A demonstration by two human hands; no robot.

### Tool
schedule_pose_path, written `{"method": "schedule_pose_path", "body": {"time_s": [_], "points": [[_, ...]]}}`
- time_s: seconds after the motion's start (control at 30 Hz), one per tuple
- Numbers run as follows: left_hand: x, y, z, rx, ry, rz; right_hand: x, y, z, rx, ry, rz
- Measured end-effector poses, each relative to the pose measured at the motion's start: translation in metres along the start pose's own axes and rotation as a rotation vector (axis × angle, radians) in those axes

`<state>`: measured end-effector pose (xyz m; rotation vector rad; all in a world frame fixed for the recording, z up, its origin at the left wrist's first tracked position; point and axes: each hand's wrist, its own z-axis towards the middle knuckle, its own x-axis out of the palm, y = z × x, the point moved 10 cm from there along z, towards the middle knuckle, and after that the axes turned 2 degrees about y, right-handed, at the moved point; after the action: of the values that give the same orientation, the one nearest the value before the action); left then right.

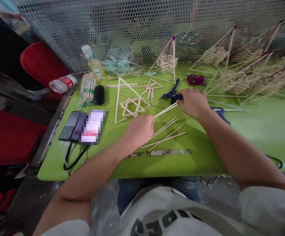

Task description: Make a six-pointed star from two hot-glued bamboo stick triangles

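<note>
My left hand (142, 130) is closed around the near ends of a few thin wooden sticks (165, 110), which slant up to the right. At their far ends my right hand (193, 102) has its fingers bent in, pinching the tips. A blue hand tool (173, 94) with splayed arms lies against those fingers; its right end is hidden, so its exact kind is unclear. Below the hands, loose sticks (167, 139) rest on the green table (196, 164) above a flat, mottled strip (169, 152). Beyond my left hand lie a stick triangle (117, 101) and a stick star (132, 108).
Pyramid-shaped stick frames (167, 62) stand at the back and right. Purple yarn (195, 79) and a blue glue gun (220, 114) lie near my right arm. Leftward are phones (91, 127), a black case (99, 95), stick bundles (87, 88) and a yellow-liquid bottle (96, 68).
</note>
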<state>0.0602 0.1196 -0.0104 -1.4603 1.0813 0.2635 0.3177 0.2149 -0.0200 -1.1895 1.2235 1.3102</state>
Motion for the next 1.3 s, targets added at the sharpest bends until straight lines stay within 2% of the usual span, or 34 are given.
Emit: {"method": "schedule_pose_path", "body": {"time_s": [0.1, 0.3, 0.5, 0.6, 0.7, 0.77, 0.87, 0.97, 1.03, 1.17, 1.3], "points": [[0.0, -0.002, 0.0, -0.021, 0.042, 0.122, -0.004, 0.003, -0.004, -0.016, -0.035, 0.02], [0.004, -0.002, 0.002, 0.026, 0.027, 0.142, -0.022, 0.01, -0.02, -0.081, -0.169, 0.143], [-0.005, -0.003, 0.006, 0.053, -0.062, 0.106, -0.005, 0.003, -0.013, -0.092, -0.075, 0.052], [-0.009, 0.0, 0.009, 0.051, -0.079, -0.062, -0.002, 0.003, -0.01, -0.091, -0.085, 0.026], [-0.012, 0.003, 0.01, 0.075, -0.095, -0.307, -0.008, 0.017, -0.012, -0.104, -0.115, 0.022], [-0.014, 0.008, 0.011, 0.077, -0.112, -0.494, -0.008, 0.043, -0.013, -0.208, -0.099, 0.019], [-0.018, 0.013, 0.014, 0.11, -0.163, -0.775, 0.003, 0.094, -0.016, -0.446, -0.005, -0.002], [-0.027, 0.014, 0.016, 0.191, -0.271, -0.945, 0.015, 0.121, -0.015, -0.526, 0.074, -0.031], [-0.028, 0.018, 0.018, 0.186, -0.315, -1.027, 0.018, 0.128, -0.016, -0.539, 0.1, -0.042], [-0.021, 0.028, 0.019, 0.091, -0.328, -1.108, 0.012, 0.127, -0.026, -0.524, 0.104, -0.026], [-0.014, 0.031, 0.018, 0.09, -0.34, -1.062, 0.009, 0.117, -0.026, -0.394, 0.111, 0.028]]}}
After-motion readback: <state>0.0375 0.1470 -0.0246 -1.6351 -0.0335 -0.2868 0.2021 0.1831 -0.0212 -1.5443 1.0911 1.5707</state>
